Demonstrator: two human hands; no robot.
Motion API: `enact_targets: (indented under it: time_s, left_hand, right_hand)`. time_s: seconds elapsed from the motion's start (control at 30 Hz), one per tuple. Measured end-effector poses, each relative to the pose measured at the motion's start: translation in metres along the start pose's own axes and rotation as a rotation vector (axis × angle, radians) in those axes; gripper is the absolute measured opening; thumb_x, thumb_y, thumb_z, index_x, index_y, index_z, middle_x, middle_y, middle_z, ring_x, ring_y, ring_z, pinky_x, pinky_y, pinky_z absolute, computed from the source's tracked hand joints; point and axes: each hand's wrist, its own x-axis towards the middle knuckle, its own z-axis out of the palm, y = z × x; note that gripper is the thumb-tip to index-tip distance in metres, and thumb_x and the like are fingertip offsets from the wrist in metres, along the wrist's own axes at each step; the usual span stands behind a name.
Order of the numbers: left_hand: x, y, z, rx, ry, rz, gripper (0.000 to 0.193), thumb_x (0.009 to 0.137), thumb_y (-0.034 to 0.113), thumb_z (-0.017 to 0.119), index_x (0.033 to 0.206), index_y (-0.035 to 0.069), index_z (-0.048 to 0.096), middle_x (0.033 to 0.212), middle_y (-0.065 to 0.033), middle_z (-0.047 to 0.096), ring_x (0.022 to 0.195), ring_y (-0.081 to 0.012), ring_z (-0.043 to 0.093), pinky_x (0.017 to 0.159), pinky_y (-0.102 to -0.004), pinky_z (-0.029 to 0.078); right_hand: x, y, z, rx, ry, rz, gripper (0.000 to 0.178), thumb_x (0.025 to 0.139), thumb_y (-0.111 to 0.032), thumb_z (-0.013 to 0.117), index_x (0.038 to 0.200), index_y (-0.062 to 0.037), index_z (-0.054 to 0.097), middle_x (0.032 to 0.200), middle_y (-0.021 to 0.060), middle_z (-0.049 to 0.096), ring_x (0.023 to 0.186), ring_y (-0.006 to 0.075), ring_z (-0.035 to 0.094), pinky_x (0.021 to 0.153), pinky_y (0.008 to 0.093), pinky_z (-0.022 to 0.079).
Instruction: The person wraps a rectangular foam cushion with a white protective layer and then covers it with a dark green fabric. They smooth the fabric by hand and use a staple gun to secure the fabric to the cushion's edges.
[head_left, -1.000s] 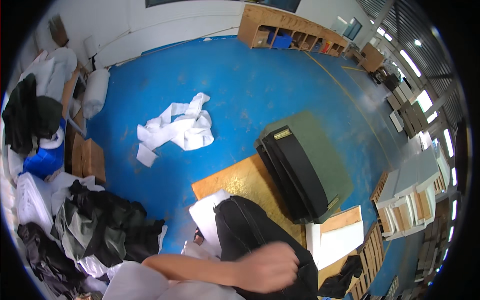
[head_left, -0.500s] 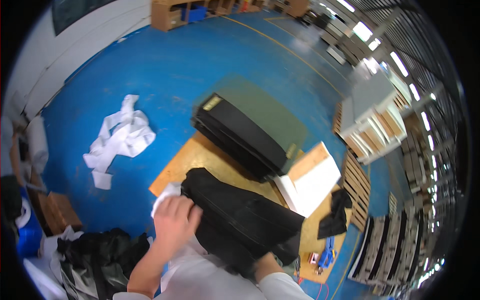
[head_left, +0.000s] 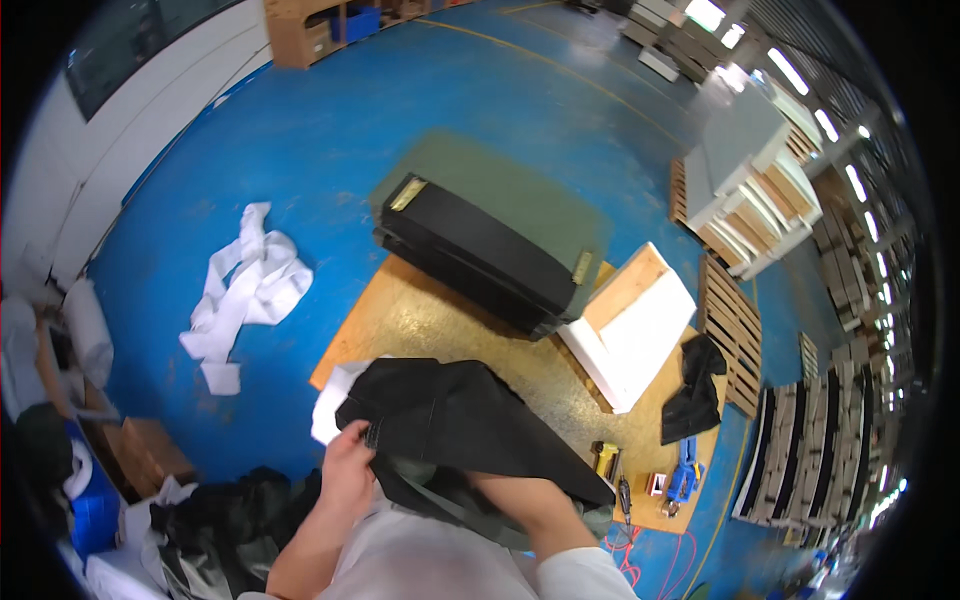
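Your left hand (head_left: 348,468) pinches the left edge of the black stitched fabric (head_left: 450,412). Your right hand (head_left: 490,488) extends beneath it; grip cannot be determined. The fabric is at the tan wooden tabletop's (head_left: 400,312) near side.

1. Black fabric piece (head_left: 450,405): matt, woven-looking cloth.
2. Bench (head_left: 405,312): wood-toned top, smooth, with a glossy sheen.
3. Floor (head_left: 340,150): smooth blue coating, faintly shiny, scuffed.
4. Slatted pallet (head_left: 733,322): bare, matt wood.
5. White strips (head_left: 268,275): soft, matt, cloth-like material.
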Motion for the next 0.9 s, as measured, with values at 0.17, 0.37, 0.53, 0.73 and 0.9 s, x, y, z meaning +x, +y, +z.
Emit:
enact_targets:
  time_s: [0.17, 0.37, 0.53, 0.73, 0.9]
  left_hand:
    - [0.032, -0.034, -0.042, 0.340, 0.256, 0.373, 0.016, 0.097, -0.003, 0.049, 0.101, -0.001, 0.064, 0.089, -0.0045, 0.068, 0.083, -0.0123, 0.062, 0.078, -0.0290, 0.051]
    - [0.064, -0.038, -0.082, 1.018, 0.456, 0.609, 0.017, 0.091, 0.001, 0.052, 0.105, 0.002, 0.062, 0.089, -0.0287, 0.065, 0.086, -0.0462, 0.066, 0.075, -0.0470, 0.052]
    - [0.099, -0.048, -0.093, 0.929, 0.432, 0.524, 0.015, 0.095, 0.014, 0.060, 0.101, 0.001, 0.064, 0.089, -0.0268, 0.067, 0.081, -0.0437, 0.066, 0.071, -0.0454, 0.051]
    - [0.085, -0.042, -0.108, 0.669, 0.282, 0.419, 0.014, 0.092, 0.013, 0.069, 0.089, 0.000, 0.065, 0.075, -0.0050, 0.065, 0.071, -0.0112, 0.057, 0.066, -0.0296, 0.047]
    - [0.086, -0.048, -0.114, 0.514, 0.261, 0.389, 0.013, 0.089, 0.010, 0.072, 0.093, 0.002, 0.063, 0.081, -0.0047, 0.064, 0.073, -0.0137, 0.061, 0.067, -0.0318, 0.050]
  right_hand:
    - [-0.052, -0.046, -0.035, -0.258, -0.592, 0.262, 0.055, 0.097, -0.023, 0.053, 0.144, 0.0048, 0.045, 0.145, 0.0257, 0.050, 0.134, 0.0363, 0.048, 0.114, 0.0391, 0.035]
    - [-0.145, -0.139, -0.119, -0.024, -0.843, -0.280, 0.024, 0.088, -0.017, 0.061, 0.077, -0.0045, 0.044, 0.070, 0.0138, 0.041, 0.065, 0.0340, 0.053, 0.060, 0.0428, 0.043]
    - [-0.153, -0.189, -0.172, 0.095, -1.061, -0.288, 0.022, 0.096, -0.023, 0.067, 0.082, -0.0053, 0.068, 0.070, 0.0113, 0.063, 0.061, 0.0288, 0.062, 0.054, 0.0376, 0.046]
    - [-0.029, -0.182, -0.145, -0.166, -0.264, -0.285, 0.027, 0.086, -0.021, 0.076, 0.100, 0.0011, 0.071, 0.093, 0.0120, 0.073, 0.090, 0.0237, 0.072, 0.075, 0.0339, 0.055]
    - [0.063, -0.081, -0.022, -0.487, -0.320, -0.523, 0.022, 0.091, -0.018, 0.070, 0.108, -0.0041, 0.066, 0.087, 0.0151, 0.072, 0.077, 0.0323, 0.070, 0.070, 0.0424, 0.055]
